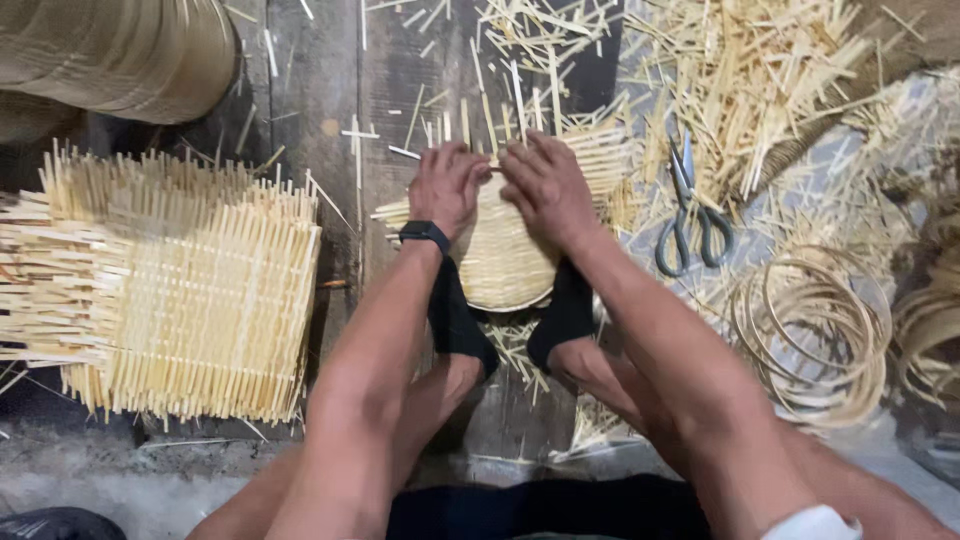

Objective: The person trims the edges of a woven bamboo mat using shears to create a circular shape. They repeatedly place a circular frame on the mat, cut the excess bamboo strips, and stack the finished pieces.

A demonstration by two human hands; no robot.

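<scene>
Dark plank floor (310,90), littered with cut bamboo offcuts (740,70). Person sits on it, both black-socked feet (462,320) pinning a round woven bamboo mat (505,265) flat, centre frame.

Left hand (446,187) and right hand (545,185) sit side by side on the mat's far edge, fingers curled down over the loose strip ends (520,105) sticking up there. Closed-ish press grip; can't tell whether either hand actually pinches a strip.

Risks, my read:
- Strip ends are sharp, fingertips right on them: splinter or cut if a hand slips.
- Bending a dry strip too hard at the rim: it snaps, weave loosens.
- Feet hold only the near side: mat could pivot or lift under uneven push.
- Scissors (690,205) lie open-handled just right of the right hand, near the bamboo hoops (815,335): easy to knock with the forearm.

Stack of square woven panels (170,290) at left, well apart.
</scene>
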